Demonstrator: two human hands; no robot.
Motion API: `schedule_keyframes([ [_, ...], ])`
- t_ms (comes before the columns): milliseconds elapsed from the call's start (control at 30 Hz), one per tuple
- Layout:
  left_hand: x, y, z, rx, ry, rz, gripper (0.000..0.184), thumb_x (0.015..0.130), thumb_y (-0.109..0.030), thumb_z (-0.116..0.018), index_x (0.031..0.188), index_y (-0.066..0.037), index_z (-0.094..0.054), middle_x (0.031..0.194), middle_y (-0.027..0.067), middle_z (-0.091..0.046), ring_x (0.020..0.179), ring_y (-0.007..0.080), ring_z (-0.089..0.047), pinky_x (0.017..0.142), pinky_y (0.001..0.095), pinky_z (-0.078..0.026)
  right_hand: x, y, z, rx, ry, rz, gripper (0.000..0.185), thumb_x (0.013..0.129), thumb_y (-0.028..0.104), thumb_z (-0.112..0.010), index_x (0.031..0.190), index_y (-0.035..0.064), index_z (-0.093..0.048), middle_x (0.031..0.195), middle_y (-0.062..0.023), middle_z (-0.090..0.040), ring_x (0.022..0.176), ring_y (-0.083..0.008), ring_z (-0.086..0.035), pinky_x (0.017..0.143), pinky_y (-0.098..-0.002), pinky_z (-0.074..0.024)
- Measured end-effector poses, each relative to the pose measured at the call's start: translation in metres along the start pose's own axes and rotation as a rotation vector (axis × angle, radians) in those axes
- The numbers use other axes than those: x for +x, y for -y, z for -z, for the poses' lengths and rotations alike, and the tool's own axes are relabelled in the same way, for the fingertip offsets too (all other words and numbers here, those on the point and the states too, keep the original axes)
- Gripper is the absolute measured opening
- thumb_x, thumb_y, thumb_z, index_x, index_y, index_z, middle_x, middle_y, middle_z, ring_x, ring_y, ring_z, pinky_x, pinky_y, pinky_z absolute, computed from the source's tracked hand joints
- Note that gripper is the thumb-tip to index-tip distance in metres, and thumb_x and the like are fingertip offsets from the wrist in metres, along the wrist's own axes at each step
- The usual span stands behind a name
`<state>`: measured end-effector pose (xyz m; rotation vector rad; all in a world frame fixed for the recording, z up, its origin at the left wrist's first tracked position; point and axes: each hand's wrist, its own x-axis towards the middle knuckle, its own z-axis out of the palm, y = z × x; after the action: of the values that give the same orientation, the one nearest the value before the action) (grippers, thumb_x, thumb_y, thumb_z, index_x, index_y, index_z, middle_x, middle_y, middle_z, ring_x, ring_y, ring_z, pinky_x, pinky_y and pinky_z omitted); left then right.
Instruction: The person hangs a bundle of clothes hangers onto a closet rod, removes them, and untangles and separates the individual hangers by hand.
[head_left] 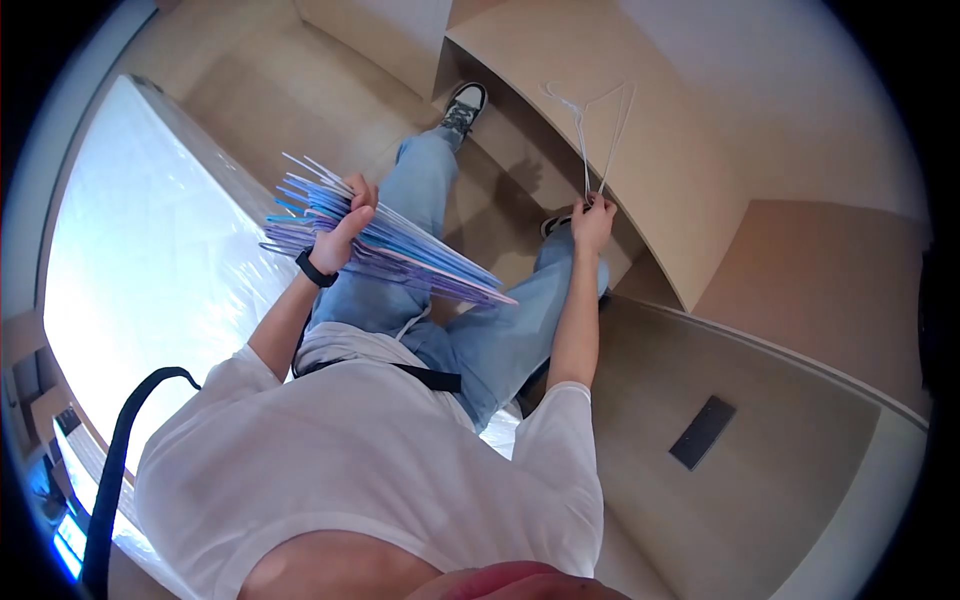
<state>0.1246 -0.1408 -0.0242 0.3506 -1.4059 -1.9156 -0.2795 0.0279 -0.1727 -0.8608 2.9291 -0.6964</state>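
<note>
My left hand [345, 228] is closed around a thick bundle of thin clothes hangers [425, 258] in blue, purple, white and pale pink. The bundle lies slantwise above my thigh, its ends fanned out to the left. My right hand [594, 222] pinches one white hanger [582, 135] by its narrow end. This hanger stands out away from me, its hook toward the far side, in front of a light wooden board. The two hands are well apart, and the single hanger does not touch the bundle.
A light wooden cabinet [660, 150] with a dark recess along its lower edge stands ahead and to the right. A panel with a dark rectangle [702, 432] is at my right. A white plastic-wrapped block [150, 230] stands at my left. One shoe [463, 108] rests near the recess.
</note>
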Motion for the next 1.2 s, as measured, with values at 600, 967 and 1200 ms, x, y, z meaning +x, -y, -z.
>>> schedule_keyframes([
  [600, 0.003, -0.001, -0.009, 0.077, 0.040, 0.011, 0.025, 0.089, -0.019, -0.066, 0.082, -0.013, -0.043, 0.077, -0.0023, -0.041, 0.071, 0.0067, -0.036, 0.067, 0.0219, -0.031, 0.005, 0.023, 0.008, -0.003, -0.188, -0.073, 0.047, 0.091, 0.047, -0.061, 0.076, 0.0036, -0.067, 0.091, -0.0152, -0.065, 0.085, -0.0376, -0.065, 0.071, -0.0513, -0.0507],
  [967, 0.002, 0.000, -0.009, 0.083, 0.040, 0.005, 0.025, 0.090, -0.019, -0.065, 0.082, -0.012, -0.042, 0.076, -0.0024, -0.041, 0.070, 0.0065, -0.035, 0.066, 0.0218, -0.031, 0.003, 0.024, 0.011, 0.182, -0.153, -0.138, 0.029, 0.086, 0.034, -0.071, 0.095, 0.0080, -0.063, 0.095, -0.0129, -0.070, 0.090, -0.0344, -0.067, 0.075, -0.0481, -0.0517],
  [1200, 0.002, 0.000, -0.011, 0.091, 0.048, 0.009, 0.025, 0.090, -0.018, -0.066, 0.082, -0.012, -0.043, 0.076, -0.0027, -0.041, 0.070, 0.0066, -0.036, 0.067, 0.0219, -0.031, 0.007, 0.013, -0.001, 0.114, -0.079, -0.120, 0.032, 0.086, 0.038, -0.070, 0.095, 0.0072, -0.065, 0.097, -0.0124, -0.071, 0.093, -0.0345, -0.067, 0.077, -0.0487, -0.0520],
])
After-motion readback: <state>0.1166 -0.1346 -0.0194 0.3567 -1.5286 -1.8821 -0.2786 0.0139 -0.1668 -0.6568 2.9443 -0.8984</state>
